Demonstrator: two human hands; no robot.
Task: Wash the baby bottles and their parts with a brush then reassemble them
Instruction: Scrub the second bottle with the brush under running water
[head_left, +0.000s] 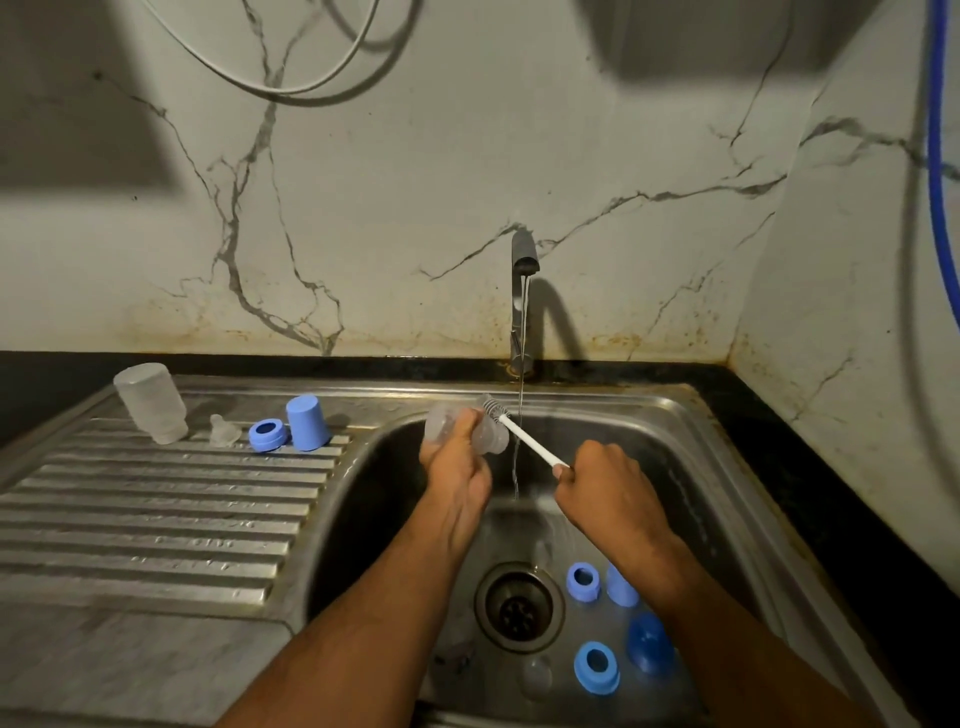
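My left hand (460, 457) grips a clear baby bottle (441, 418) on its side over the sink basin. My right hand (605, 480) holds the white handle of a bottle brush (524, 434); its bristle head sits just outside the bottle's mouth. On the draining board stand an upturned clear bottle (151, 402), a clear teat (224, 430), a blue ring (267, 435) and a blue cap (308, 422). In the basin lie two blue rings (583, 582) (597, 666), a light blue cap (621, 587), a darker blue cap (647, 642) and a clear teat (537, 675).
The tap (523, 291) runs a thin stream of water between my hands into the steel sink (691, 467). The drain (519, 607) is at the basin's middle. A ribbed draining board (156, 519) lies to the left. The marble wall stands behind, black counter edge to the right.
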